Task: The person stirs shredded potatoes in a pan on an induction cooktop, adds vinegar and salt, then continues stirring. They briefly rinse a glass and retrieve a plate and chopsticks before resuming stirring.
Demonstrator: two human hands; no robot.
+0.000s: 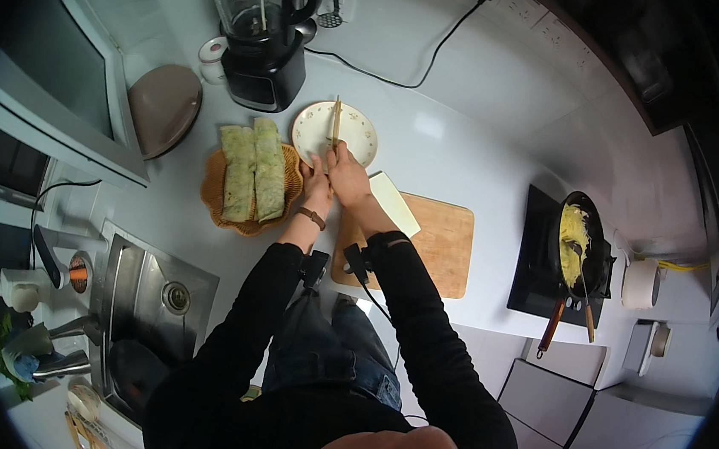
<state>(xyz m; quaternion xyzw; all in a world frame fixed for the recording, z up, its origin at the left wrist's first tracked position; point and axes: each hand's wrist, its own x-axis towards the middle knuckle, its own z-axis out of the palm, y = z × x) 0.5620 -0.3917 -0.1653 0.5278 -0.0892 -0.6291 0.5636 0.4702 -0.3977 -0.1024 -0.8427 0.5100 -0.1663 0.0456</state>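
A pair of chopsticks points away from me over a white patterned plate. My right hand is closed around their near end, at the plate's front edge. Just beside it, my left hand has its fingers and thumb on the plate's near-left rim; the far side of its grip is hidden. Two long rolled greenish wraps lie side by side in a scalloped woven basket, left of my left hand. A flat cream-coloured rectangular piece rests partly on the wooden cutting board.
Behind the basket stands a black blender, its cable running to the wall. At right, a frying pan with yellow food sits on a black hob. A steel sink is at lower left, and a brown lid-like disc leans by the window.
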